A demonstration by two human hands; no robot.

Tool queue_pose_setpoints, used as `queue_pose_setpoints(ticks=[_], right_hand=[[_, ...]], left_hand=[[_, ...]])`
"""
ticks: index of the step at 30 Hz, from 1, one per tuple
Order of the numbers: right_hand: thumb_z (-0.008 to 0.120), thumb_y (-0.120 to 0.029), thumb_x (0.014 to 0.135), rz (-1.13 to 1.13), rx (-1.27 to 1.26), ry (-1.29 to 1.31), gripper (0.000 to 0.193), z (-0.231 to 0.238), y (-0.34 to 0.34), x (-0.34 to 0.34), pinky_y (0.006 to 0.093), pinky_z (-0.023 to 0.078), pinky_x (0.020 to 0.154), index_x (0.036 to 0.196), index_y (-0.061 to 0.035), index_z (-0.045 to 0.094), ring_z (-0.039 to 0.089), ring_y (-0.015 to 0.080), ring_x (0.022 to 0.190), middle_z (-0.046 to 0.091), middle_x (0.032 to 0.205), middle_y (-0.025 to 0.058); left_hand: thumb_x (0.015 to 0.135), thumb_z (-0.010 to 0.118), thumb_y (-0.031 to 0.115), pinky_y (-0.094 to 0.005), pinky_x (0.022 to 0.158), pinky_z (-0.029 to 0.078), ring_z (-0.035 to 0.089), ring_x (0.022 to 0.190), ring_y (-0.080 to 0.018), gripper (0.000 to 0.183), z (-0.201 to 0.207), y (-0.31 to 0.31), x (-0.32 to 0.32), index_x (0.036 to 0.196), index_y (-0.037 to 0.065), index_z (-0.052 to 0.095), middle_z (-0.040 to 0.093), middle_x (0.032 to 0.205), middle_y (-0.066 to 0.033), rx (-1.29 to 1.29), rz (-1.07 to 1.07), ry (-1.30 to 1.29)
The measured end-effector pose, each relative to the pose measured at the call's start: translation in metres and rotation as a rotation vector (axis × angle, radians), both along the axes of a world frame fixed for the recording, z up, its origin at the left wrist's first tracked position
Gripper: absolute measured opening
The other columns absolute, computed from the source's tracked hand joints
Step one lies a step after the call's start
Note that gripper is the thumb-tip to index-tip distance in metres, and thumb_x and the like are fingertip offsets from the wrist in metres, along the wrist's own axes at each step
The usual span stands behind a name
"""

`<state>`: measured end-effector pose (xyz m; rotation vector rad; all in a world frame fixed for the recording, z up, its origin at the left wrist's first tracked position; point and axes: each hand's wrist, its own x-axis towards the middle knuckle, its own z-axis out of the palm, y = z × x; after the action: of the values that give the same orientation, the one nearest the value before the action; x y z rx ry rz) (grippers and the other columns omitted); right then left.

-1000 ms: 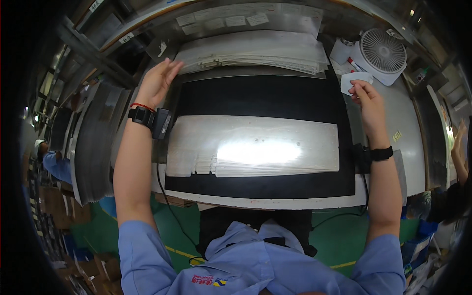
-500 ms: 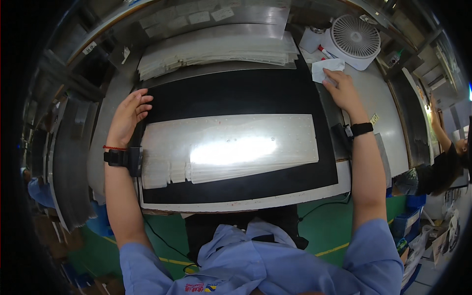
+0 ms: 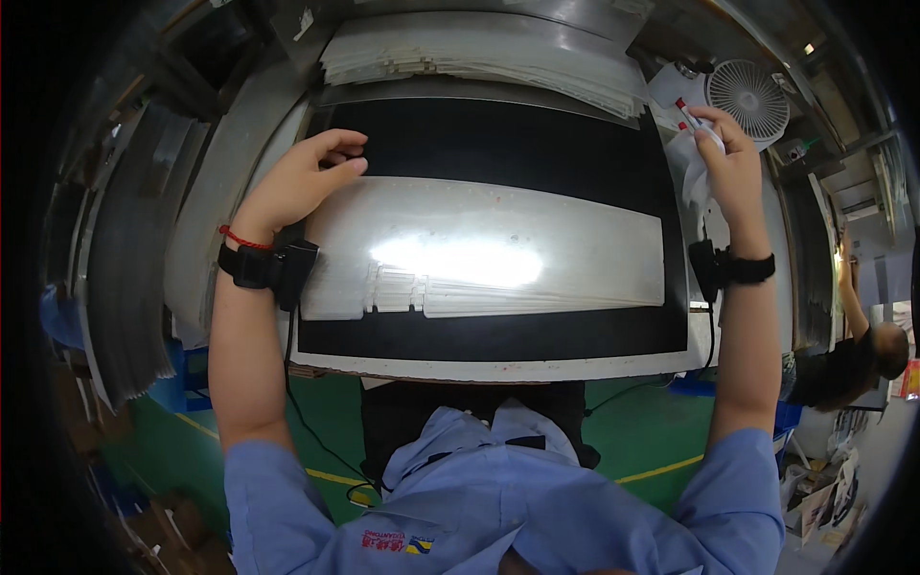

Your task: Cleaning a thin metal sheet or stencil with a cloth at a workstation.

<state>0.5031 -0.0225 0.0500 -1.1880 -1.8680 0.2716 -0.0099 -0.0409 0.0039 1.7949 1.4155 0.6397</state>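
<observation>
Hands: 2, left hand (image 3: 299, 182) on 1 translucent sheet (image 3: 498, 249), right hand (image 3: 730, 163) gripping 1 white cloth (image 3: 692, 168)

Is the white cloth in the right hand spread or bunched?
Bunched. The white cloth hangs crumpled from the right hand, held up beyond the black mat's right edge, not laid flat on it.

factory workstation | stacked clear sheets (image 3: 479, 53) | green floor (image 3: 652, 441) | fan (image 3: 747, 96)

Glossy translucent-white sheet (image 3: 489, 251) on a black mat (image 3: 498, 144), mat edge off-white. White cloth (image 3: 692, 165) and red-tipped pen (image 3: 682, 107) in the right hand (image 3: 733, 158); left wrist: black band (image 3: 251, 266), red string. Fan (image 3: 747, 96) white, floor (image 3: 642, 441) green with yellow lines, shirt (image 3: 498, 508) light blue.
</observation>
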Motion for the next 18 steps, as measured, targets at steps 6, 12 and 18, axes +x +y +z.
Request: queue_pose_setpoints(ticks=[6,12,18], right_hand=[[0.073,-0.022,0.094,0.212,-0.528,0.053,0.029,0.033,-0.058,-0.095,0.0249,0.043,0.062,0.075,-0.0063,0.058,0.055,0.0068,0.065,0.059,0.07,-0.0019],[0.077,-0.022,0.09,0.149,-0.343,-0.05,0.022,0.025,-0.051,-0.101,0.0247,0.042,0.062,0.087,-0.0042,0.064,0.054,0.0073,0.07,0.058,0.075,-0.0027],[0.073,-0.023,0.093,-0.109,-0.223,-0.079,0.021,0.01,-0.006,-0.006,0.0223,0.042,0.065,0.095,-0.0027,0.068,0.054,0.0048,0.074,0.062,0.081,-0.0032]], left_hand=[[0.09,0.073,0.023,-0.0329,0.099,0.046,0.058,0.116,-0.0218,0.046,0.01,-0.015,0.018,0.13,0.004,0.063,0.063,0.123,-0.0096,0.162,-0.254,0.339],[0.09,0.075,0.027,-0.0323,0.093,0.05,0.061,0.103,-0.0206,0.044,0.003,0.004,-0.021,0.124,0.001,0.066,0.067,0.113,-0.0107,0.122,0.049,0.091],[0.076,0.082,0.01,-0.0281,0.088,0.046,0.054,0.094,-0.0146,0.047,0.016,-0.005,-0.021,0.12,0.002,0.067,0.063,0.101,-0.003,-0.056,-0.073,0.208]])
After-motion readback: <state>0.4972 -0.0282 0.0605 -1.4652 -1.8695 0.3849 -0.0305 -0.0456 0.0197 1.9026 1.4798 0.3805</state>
